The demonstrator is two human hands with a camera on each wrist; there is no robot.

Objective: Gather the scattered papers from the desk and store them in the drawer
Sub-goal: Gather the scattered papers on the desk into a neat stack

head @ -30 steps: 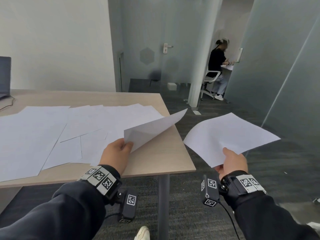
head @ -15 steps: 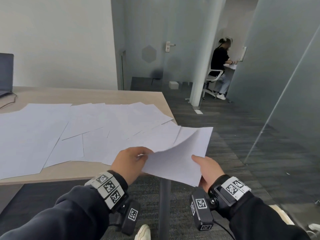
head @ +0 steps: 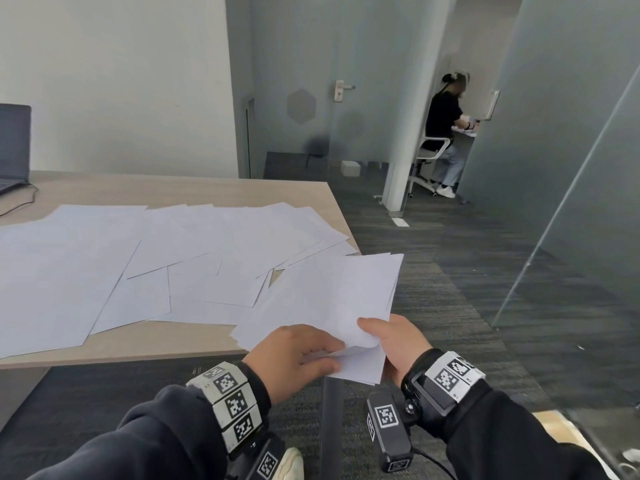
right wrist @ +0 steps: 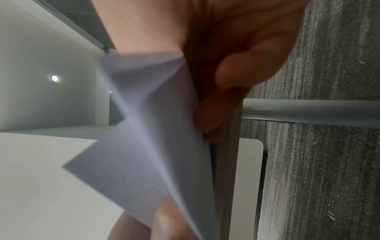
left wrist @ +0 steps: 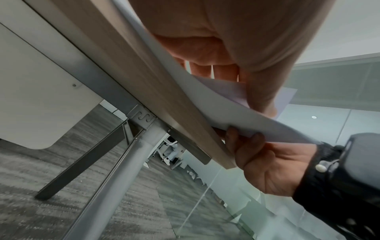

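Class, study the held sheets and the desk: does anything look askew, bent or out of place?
Yes. The held sheets are misaligned, and one corner curls under the right hand where the left hand also grips. Loose papers lie skewed and overlapping across the desk.

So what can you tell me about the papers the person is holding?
The held papers are a few plain white sheets, thin and bendy, loosely stacked with edges not lined up. They hover at the desk's near right corner, partly over scattered sheets. The left hand pinches the near edge; the right hand grips the near corner, which curls.
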